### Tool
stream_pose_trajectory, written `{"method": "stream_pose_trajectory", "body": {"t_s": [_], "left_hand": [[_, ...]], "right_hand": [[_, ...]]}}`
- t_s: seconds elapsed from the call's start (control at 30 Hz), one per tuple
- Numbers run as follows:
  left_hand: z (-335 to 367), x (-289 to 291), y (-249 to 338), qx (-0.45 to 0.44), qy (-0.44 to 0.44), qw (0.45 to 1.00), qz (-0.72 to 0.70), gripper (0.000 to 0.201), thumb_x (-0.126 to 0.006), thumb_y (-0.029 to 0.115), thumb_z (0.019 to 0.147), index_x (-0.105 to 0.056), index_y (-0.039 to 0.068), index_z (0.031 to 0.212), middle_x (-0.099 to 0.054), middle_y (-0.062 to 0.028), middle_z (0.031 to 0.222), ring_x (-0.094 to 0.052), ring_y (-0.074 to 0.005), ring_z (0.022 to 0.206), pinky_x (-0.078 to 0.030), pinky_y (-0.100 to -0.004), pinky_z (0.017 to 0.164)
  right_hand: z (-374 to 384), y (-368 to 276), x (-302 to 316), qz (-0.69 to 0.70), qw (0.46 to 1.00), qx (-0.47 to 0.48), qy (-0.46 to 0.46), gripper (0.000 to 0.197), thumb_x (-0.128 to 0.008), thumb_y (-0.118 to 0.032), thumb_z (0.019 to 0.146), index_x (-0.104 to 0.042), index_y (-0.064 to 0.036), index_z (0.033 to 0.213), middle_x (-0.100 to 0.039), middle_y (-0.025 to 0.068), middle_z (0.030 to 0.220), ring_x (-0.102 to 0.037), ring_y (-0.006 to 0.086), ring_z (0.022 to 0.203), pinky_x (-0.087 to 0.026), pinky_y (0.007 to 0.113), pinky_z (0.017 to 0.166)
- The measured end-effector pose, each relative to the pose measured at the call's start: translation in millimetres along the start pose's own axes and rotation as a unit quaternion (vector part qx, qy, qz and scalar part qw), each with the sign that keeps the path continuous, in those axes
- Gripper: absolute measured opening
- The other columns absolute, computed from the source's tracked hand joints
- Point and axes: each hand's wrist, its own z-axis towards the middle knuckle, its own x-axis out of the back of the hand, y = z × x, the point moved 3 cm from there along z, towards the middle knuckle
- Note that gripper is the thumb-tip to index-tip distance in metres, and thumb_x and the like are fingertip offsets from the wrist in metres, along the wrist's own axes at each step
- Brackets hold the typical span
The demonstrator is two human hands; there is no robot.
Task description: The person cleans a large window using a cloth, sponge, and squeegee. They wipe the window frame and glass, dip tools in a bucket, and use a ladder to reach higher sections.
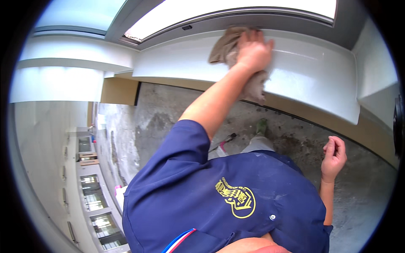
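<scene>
A brown-grey rag (223,46) lies bunched on the white window sill (314,74), up against the dark window frame. My left hand (255,50) presses down on it from above, fingers pointing toward the window and slightly blurred. Part of the cloth hangs over the sill's near edge below my wrist. Off to the right, my right hand (334,158) hangs in front of the sill with its fingers curled in. Nothing shows in that hand, and it touches nothing.
Above the sill runs the grey window frame (291,21) with a raised track. A white side wall (375,63) bounds the sill on the right. Below lies a stained concrete floor (160,114), with a dark-headed tool (230,138) near my feet. Farther left is a row of windows (93,192).
</scene>
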Motion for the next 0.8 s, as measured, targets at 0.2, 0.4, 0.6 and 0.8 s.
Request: {"method": "stream_pose_trajectory", "body": {"t_s": [0.2, 0.4, 0.6, 0.8], "left_hand": [[19, 77, 167, -0.032, -0.036, 0.969, -0.242, 0.052, -0.031, 0.038, 0.092, -0.05, 0.0, 0.123, -0.04, -0.019, 0.138, -0.03, -0.0413, 0.129, -0.021, -0.044, 0.109], [23, 98, 233, -0.184, -0.016, 0.928, -0.323, 0.037, -0.038, 0.028, 0.091, -0.06, 0.005, 0.109, -0.056, -0.0121, 0.122, -0.045, -0.0283, 0.118, -0.032, -0.0389, 0.104], [13, 111, 240, -0.278, -0.044, 0.886, -0.369, 0.028, -0.048, 0.028, 0.088, -0.064, 0.006, 0.098, -0.059, -0.0101, 0.115, -0.05, -0.0273, 0.111, -0.038, -0.0382, 0.098], [-6, 126, 235, -0.443, -0.031, 0.806, -0.392, 0.026, -0.07, 0.025, 0.075, -0.054, 0.007, 0.065, -0.057, -0.0049, 0.081, -0.053, -0.0255, 0.081, -0.043, -0.0373, 0.075]], "right_hand": [[-49, 42, 66, 0.017, 0.998, -0.053, 0.037, 0.009, -0.053, -0.008, 0.093, -0.059, -0.001, 0.095, -0.053, 0.0, 0.07, -0.047, 0.0046, 0.06, -0.038, 0.019, 0.053], [-86, 66, 100, 0.022, 0.989, -0.111, 0.091, 0.012, -0.053, -0.011, 0.093, -0.059, -0.0019, 0.097, -0.054, -0.0007, 0.071, -0.049, 0.0043, 0.062, -0.04, 0.018, 0.054], [-99, 65, 100, 0.059, 0.987, -0.121, 0.091, 0.011, -0.052, -0.009, 0.093, -0.059, -0.0004, 0.096, -0.054, -0.0001, 0.069, -0.048, 0.0046, 0.061, -0.039, 0.018, 0.053], [-86, 41, 96, 0.06, 0.99, -0.094, 0.09, 0.01, -0.053, -0.009, 0.092, -0.059, -0.0002, 0.093, -0.053, 0.0001, 0.069, -0.049, 0.005, 0.06, -0.04, 0.019, 0.052]]}}
